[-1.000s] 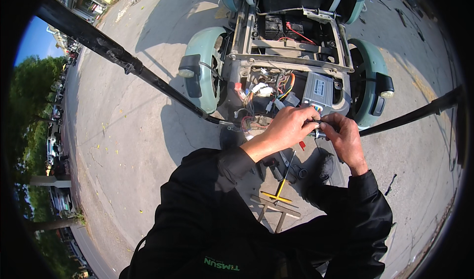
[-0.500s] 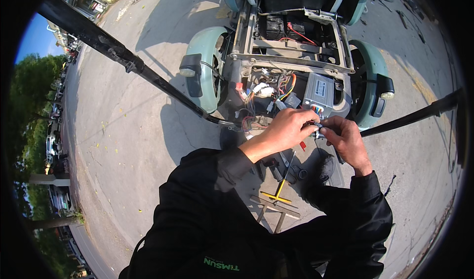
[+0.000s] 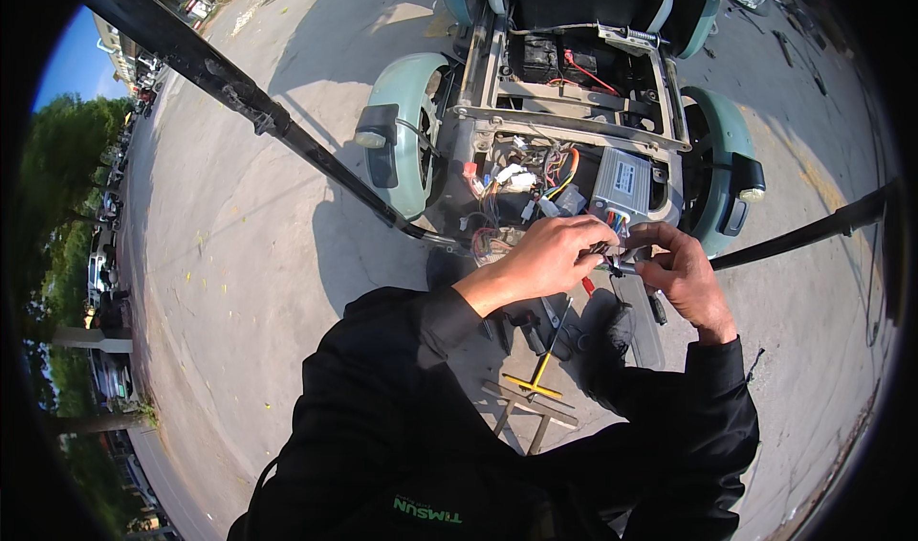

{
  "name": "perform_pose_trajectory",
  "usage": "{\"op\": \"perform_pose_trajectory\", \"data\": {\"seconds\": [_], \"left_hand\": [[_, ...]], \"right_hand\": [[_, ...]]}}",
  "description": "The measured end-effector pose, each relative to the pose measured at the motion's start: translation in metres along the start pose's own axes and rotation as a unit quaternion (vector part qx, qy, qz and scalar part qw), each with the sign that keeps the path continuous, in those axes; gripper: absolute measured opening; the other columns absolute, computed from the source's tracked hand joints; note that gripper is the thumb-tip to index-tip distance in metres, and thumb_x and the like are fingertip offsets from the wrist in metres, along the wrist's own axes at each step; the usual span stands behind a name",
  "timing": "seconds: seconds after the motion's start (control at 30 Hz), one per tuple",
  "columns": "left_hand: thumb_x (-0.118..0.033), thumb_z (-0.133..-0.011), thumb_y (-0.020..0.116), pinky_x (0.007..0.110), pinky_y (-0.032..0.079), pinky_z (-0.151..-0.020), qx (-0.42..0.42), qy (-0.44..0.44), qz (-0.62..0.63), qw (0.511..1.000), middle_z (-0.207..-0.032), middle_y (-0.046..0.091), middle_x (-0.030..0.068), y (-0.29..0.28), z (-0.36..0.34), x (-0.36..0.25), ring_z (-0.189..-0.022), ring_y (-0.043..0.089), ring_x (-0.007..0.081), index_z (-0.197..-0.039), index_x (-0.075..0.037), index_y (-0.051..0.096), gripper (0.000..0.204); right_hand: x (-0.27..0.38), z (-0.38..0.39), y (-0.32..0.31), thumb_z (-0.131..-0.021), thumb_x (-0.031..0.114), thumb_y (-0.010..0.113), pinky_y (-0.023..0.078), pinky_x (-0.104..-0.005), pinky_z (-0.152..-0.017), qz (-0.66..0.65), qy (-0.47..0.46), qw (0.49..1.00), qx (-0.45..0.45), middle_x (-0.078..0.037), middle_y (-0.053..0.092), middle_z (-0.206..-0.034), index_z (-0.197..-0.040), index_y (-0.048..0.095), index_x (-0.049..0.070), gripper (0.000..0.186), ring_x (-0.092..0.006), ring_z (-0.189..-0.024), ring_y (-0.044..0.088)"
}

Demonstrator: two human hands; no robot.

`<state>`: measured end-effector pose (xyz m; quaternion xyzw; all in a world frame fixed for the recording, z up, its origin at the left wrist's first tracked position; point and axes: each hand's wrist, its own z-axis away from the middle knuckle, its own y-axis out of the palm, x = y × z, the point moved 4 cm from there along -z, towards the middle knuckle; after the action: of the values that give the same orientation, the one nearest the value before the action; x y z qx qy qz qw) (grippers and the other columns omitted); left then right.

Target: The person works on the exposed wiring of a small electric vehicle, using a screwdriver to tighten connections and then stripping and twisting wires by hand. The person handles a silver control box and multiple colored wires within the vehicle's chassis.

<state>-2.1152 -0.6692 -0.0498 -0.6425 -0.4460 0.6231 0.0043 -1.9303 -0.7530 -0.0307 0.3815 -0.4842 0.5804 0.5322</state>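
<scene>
Coloured wires (image 3: pixel 618 221), thin and smooth-skinned, leave the near end of a silver metal box (image 3: pixel 622 182) and run down to my two hands, just in front of the opened vehicle frame (image 3: pixel 574 130). I have my left hand (image 3: pixel 545 254) at their left, its grip pinched on a small dark piece (image 3: pixel 601 248) between thumb and fingers; from where I watch, its exact shape is hidden. My right hand (image 3: pixel 688 278) sits opposite with bent fingers, the thumb beside a short dark cylinder (image 3: pixel 623 267); I cannot tell whether that grip is closed on it. The box is blocky, with a finely ribbed top and a pale rectangular label. To its left I see glossy white plastic connectors (image 3: pixel 516 179) in a loose tangle, with a red connector (image 3: pixel 470 172) at the edge. Dusty, straight metal bars make up the frame, and beyond them lie boxy black batteries (image 3: pixel 540 55) with a bent red cable (image 3: pixel 588 70). Smooth, rounded green fenders (image 3: pixel 394 91) flank it on both sides. Below my hands I make out a yellow T-handled tool (image 3: pixel 534 387) with a slim shaft, near scissors (image 3: pixel 581 340) with dark loops, above rough, cracked concrete ground (image 3: pixel 258 283).
</scene>
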Motion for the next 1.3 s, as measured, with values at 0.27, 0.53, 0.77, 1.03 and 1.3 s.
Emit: {"op": "perform_pose_trajectory", "data": {"seconds": [0.27, 0.53, 0.77, 1.03, 1.3], "left_hand": [[-0.012, -0.091, 0.072, 0.037, 0.059, -0.07, -0.117, 0.031, -0.04, 0.992, -0.098, 0.074, 0.0109, -0.049, 0.052, -0.018, -0.08, 0.074, 0.0288, -0.109, -0.006, 0.069, 0.02], [-0.025, -0.093, 0.075, 0.039, 0.043, -0.049, -0.407, 0.05, 0.075, 0.909, -0.058, 0.057, 0.0097, -0.1, 0.096, -0.047, -0.052, 0.061, 0.0286, -0.068, -0.005, 0.054, 0.038], [-0.011, -0.087, 0.076, 0.042, 0.049, -0.066, -0.646, 0.083, 0.155, 0.742, -0.087, 0.061, 0.0125, -0.161, 0.134, -0.025, -0.077, 0.063, 0.0313, -0.088, -0.003, 0.06, 0.018], [-0.016, -0.086, 0.079, 0.05, 0.046, -0.107, -0.674, -0.067, 0.093, 0.73, -0.133, 0.061, 0.0152, -0.177, 0.157, 0.076, -0.124, 0.059, 0.0342, -0.134, -0.004, 0.056, 0.055], [-0.012, -0.084, 0.079, 0.048, 0.049, -0.106, -0.627, -0.039, 0.137, 0.766, -0.125, 0.064, 0.0121, -0.162, 0.143, 0.083, -0.117, 0.063, 0.0311, -0.138, -0.005, 0.058, 0.058]], "right_hand": [[0.016, -0.021, -0.004, -0.102, 0.025, 0.069, 0.039, -0.0216, -0.05, 0.035, -0.107, 0.98, -0.163, -0.003, 0.067, -0.092, -0.113, 0.068, -0.003, 0.031, -0.0045, -0.058, 0.048], [0.035, 0.016, 0.023, -0.108, 0.036, 0.057, 0.034, -0.0207, -0.054, 0.11, -0.181, 0.933, -0.291, -0.001, 0.068, -0.087, -0.111, 0.07, 0.001, 0.037, -0.0033, -0.057, 0.043], [0.13, -0.011, 0.134, -0.112, 0.036, 0.048, 0.042, -0.0212, -0.057, 0.241, -0.212, 0.929, -0.185, -0.002, 0.067, -0.096, -0.131, 0.061, 0.0, 0.043, -0.0055, -0.07, 0.056], [0.176, -0.097, 0.268, -0.108, 0.054, 0.048, 0.044, -0.0202, -0.061, 0.305, -0.297, 0.894, -0.141, -0.009, 0.065, -0.114, -0.151, 0.046, 0.001, 0.068, -0.0091, -0.08, 0.062], [0.175, -0.107, 0.288, -0.109, 0.048, 0.048, 0.049, -0.0213, -0.057, 0.306, -0.322, 0.882, -0.156, -0.012, 0.058, -0.11, -0.13, 0.052, -0.002, 0.054, -0.0126, -0.08, 0.062]]}}
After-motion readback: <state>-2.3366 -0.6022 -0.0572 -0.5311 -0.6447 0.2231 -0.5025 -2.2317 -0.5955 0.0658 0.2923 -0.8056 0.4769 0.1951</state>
